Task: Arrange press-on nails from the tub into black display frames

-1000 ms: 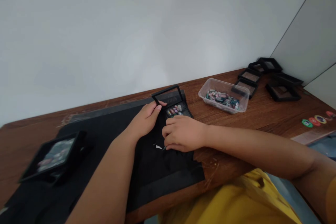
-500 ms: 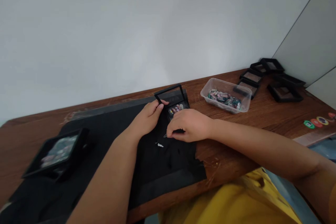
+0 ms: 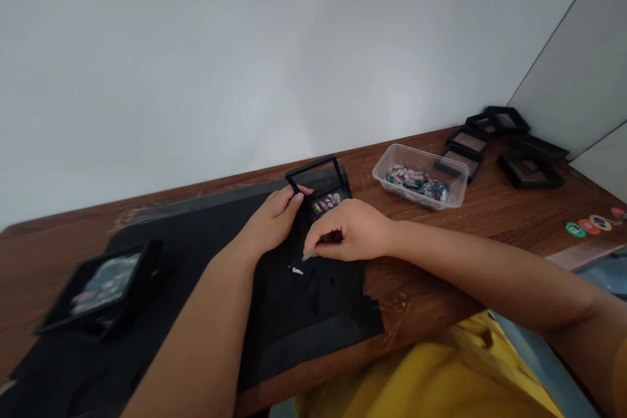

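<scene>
My left hand (image 3: 280, 213) is closed on the left edge of a small black display box (image 3: 313, 217), whose framed lid (image 3: 313, 165) stands raised. Several coloured false nails (image 3: 327, 202) lie in rows inside it; my right hand hides part of the box. Between thumb and forefinger, my right hand (image 3: 350, 235) pinches a grey-green false nail (image 3: 308, 257) just in front of the box. Close below it, a small whitish piece (image 3: 296, 270) rests on the black mat (image 3: 313, 320).
A clear plastic tub (image 3: 453, 192) of loose false nails stands right of the mat. Several black frame boxes (image 3: 531, 173) are piled at the back right. A larger black case (image 3: 98, 294) lies at left. Round stickers (image 3: 600, 223) are near the right edge.
My right hand has shifted slightly left and turned, and the grey-green nail in its fingertips now shows more clearly. My left hand stays on the box.
</scene>
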Demonstrator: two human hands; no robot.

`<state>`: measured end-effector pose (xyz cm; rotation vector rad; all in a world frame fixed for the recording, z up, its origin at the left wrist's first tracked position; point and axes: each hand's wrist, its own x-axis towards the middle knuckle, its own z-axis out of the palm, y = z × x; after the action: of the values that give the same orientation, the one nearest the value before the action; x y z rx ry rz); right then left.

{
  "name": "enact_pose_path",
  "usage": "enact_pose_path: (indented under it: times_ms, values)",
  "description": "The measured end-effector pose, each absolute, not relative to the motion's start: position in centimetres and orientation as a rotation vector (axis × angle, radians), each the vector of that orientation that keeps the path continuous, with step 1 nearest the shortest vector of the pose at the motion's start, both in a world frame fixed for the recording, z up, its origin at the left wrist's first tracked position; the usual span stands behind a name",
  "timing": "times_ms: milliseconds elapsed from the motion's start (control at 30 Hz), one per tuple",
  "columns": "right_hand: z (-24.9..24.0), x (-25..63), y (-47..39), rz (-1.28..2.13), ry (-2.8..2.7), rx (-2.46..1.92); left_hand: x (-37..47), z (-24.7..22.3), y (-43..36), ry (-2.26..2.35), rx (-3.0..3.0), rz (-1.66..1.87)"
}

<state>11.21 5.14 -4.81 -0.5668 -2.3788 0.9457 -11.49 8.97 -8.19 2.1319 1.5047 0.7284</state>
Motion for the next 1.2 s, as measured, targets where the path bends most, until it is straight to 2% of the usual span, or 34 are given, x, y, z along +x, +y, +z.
enact_pose_path:
  times_ms: [467, 767, 1200]
  values:
    - [-4.2, 11.4, 5.4, 0.844, -2.548, -0.607, -11.5, -8.3, 8.9, 1.492, 2.137, 0.745]
    - [-3.3, 11.5, 4.7, 0.578, -2.812, -0.618, -11.4, -8.2, 8.9, 1.487, 2.142, 0.740]
    - [-3.6, 11.3, 5.2, 0.494, -2.871, -0.673, -11.5, -8.1, 9.0, 1.480, 2.161, 0.721]
